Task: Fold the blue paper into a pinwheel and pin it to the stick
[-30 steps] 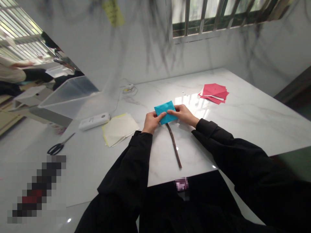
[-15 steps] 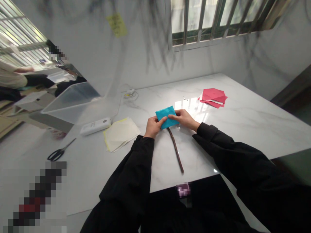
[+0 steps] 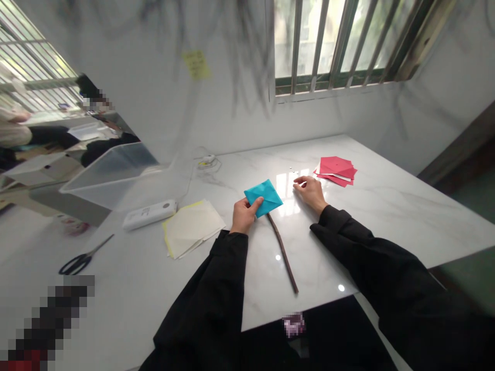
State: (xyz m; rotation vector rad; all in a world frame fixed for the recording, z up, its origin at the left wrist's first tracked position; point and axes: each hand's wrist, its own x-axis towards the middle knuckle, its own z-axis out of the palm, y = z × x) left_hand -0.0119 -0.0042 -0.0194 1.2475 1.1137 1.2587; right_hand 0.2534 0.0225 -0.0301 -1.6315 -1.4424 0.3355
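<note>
A small blue folded paper envelope point(image 3: 273, 198) is gripped in my left hand point(image 3: 243, 216), thumb on its front and fingers behind. Below it a thin brown stick point(image 3: 284, 252) lies on the white marbled table point(image 3: 328, 242), its upper end hidden behind the envelope. To the right, my right hand point(image 3: 309, 190) hovers low over the table with bent fingers a little apart and nothing visible in them. Just beyond its fingertips are a few tiny specks point(image 3: 293, 170). Close by on the right lies a pile of red paper envelopes point(image 3: 336, 169).
Left of my hands are cream and yellow paper sheets point(image 3: 193, 226), a white power strip point(image 3: 150, 214) and black scissors point(image 3: 79, 263). A clear plastic bin point(image 3: 116, 165) and another person's sleeve point(image 3: 13, 131) appear farther left. A barred window point(image 3: 332, 46) is in the wall.
My right hand has let go of the blue envelope and moved right, toward the tiny specks. My left hand keeps the envelope, now tilted. The view has shifted slightly upward.
</note>
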